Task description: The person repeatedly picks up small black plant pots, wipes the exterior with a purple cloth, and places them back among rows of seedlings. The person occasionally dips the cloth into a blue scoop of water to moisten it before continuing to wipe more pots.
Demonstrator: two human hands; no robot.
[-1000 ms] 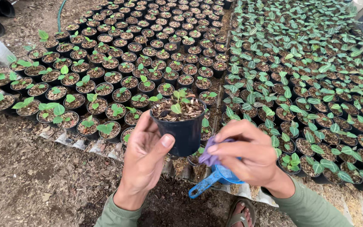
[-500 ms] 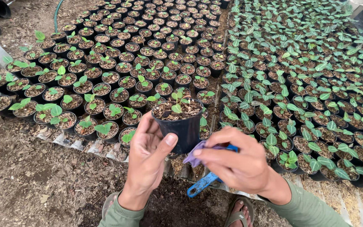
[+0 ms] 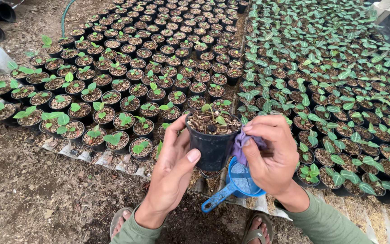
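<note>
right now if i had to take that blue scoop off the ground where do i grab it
Probably by the handle of the blue scoop. It sticks out low to the left, bare and free, while the right hand covers the bowl's upper side. Come in from the lower left, below the left hand on the black pot.

Matt black plastic pot, glossy blue plastic scoop, soft purple cloth

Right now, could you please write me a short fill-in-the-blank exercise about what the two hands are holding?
1. The left hand holds a small ____ pot with a seedling.
2. The right hand presses a ____ cloth against the pot.
3. Under the right hand sits a blue ____.

Missing words: black; purple; scoop
</note>
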